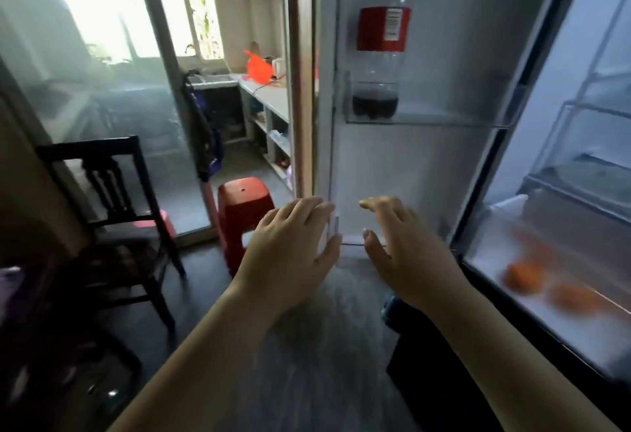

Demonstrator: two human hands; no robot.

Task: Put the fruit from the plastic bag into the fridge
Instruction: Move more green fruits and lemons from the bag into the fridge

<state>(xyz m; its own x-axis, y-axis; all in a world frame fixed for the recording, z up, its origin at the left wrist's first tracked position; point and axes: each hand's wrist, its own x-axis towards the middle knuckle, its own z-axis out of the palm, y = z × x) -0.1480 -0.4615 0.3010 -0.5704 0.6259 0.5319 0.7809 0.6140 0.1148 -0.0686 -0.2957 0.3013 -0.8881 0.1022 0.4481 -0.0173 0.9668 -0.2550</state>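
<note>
The fridge stands open at the right, its door (426, 165) swung out in front of me. Two orange fruits (524, 278) (573, 298) lie blurred on the white lower shelf (512, 315) inside. My left hand (290, 254) reaches to the door's lower left edge, fingers straight and touching it. My right hand (403, 250) hovers flat just right of it near the door's bottom, holding nothing. An orange plastic bag (259, 69) sits far off on the counter.
A nearly empty cola bottle (379, 62) stands in the door rack. A red plastic stool (242, 216) and a dark wooden chair (112, 213) stand at the left. A white counter (269, 96) with shelves runs behind the door.
</note>
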